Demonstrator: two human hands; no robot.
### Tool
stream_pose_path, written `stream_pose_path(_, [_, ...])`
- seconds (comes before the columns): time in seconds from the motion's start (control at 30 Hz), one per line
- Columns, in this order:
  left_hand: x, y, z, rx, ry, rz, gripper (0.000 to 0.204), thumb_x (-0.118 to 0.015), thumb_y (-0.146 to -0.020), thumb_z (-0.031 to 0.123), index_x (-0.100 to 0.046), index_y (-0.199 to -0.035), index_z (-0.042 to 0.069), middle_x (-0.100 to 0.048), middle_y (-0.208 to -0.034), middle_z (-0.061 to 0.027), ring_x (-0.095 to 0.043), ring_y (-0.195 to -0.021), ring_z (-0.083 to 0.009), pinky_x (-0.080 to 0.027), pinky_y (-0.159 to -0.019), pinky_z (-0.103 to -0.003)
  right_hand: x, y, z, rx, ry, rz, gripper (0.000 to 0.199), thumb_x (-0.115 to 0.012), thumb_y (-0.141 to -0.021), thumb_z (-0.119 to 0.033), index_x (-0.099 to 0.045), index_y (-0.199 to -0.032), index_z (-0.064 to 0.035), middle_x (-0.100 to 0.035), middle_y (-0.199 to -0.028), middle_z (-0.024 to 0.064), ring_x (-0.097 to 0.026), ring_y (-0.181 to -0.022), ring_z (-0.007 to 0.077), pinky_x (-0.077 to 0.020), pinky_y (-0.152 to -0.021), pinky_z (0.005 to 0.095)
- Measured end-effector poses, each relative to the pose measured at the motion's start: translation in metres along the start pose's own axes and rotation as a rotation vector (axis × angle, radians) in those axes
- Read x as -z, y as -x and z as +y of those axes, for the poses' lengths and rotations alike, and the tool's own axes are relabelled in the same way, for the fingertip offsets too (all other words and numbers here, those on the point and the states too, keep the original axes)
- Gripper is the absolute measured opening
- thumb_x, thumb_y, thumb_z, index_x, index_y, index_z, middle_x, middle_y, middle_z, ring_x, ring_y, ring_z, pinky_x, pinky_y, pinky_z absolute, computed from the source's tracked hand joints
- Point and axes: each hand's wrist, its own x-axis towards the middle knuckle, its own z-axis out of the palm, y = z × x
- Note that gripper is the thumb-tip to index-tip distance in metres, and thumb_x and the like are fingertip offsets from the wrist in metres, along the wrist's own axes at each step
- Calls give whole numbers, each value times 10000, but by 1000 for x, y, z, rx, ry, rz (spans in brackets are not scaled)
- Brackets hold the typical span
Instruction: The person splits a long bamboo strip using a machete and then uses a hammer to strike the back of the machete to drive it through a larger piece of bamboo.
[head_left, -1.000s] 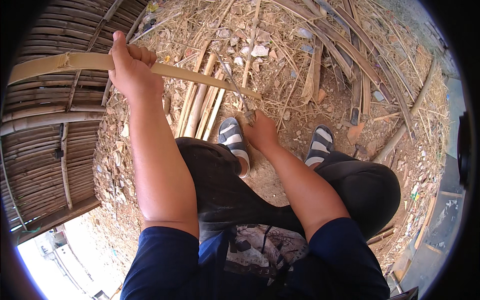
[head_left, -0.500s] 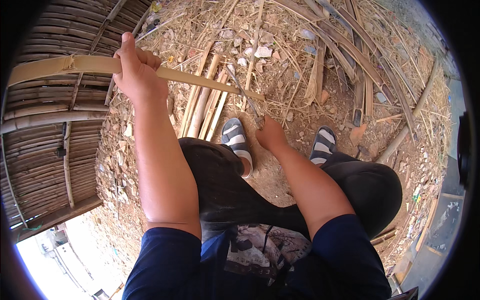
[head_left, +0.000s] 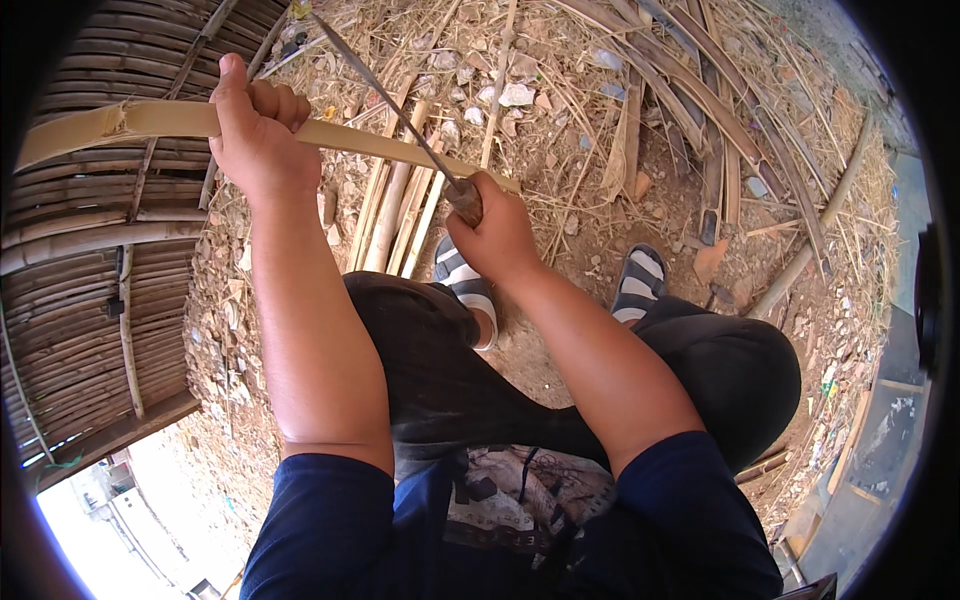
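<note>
My left hand is closed round a long pale bamboo strip, thumb pointing up and away. The strip runs from the far left, past a node, to a tip near my right hand. In my right hand is the dark wooden handle of a long knife, my fingers wrapped round it. Its narrow blade slants up to the left and crosses over the strip near the strip's right end. Whether the blade touches the strip I cannot tell.
Several split bamboo lengths lie by my left sandal. Longer brown bamboo pieces are heaped at the far right, with straw and stones scattered around. A wall of bamboo slats stands at the left. A pole lies to the right.
My right hand has moved up and left with the knife, and the blade now reaches much farther up past the strip. My left hand and the strip have shifted slightly left and up.
</note>
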Motion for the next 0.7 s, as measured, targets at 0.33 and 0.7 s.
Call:
stream_pose_path(0.33, [-1,-1,2,9,-21,28,453,-620,-1007,294,-319,-692,172,-200,-570,44,-181,-522,-102,-211,-522,-309,6,12,79,-400,285,-73,343,-691,-793,-189,-643,-1091,-27,-711,-957,231,-681,-975,423,-539,-859,478])
stream_pose_path(0.7, [-3,4,7,89,57,-146,466,-650,-982,288,-339,-658,165,-220,-563,35,-193,-535,-113,-233,-541,-315,8,-4,7,128,-3,42,271,-703,-791,-124,-643,-1033,-17,-678,-832,216,-690,-789,396,-526,-699,436])
